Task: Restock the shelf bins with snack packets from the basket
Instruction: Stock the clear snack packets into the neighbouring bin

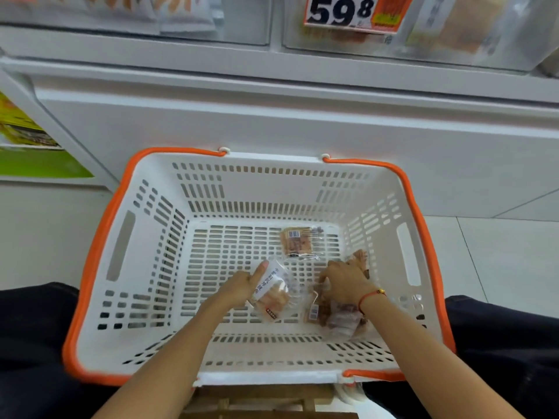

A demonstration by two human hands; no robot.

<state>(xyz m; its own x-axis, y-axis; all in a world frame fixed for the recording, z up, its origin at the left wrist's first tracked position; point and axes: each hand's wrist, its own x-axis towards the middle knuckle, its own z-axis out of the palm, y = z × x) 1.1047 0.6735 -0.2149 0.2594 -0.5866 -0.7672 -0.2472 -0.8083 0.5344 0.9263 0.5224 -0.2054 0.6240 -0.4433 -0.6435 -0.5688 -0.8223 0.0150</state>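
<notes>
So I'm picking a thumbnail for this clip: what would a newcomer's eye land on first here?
Probably the white basket with its orange rim, filling the middle and nearly empty. Next, both hands inside it: the left hand holds a clear snack packet, while the right hand reaches into a few packets at the right side. The bold price tag on the shelf bins at the top also stands out.

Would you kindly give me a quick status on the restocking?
Left hand holds one packet. Right hand grips packets at basket floor. One loose packet left. Nothing blocking.
</notes>
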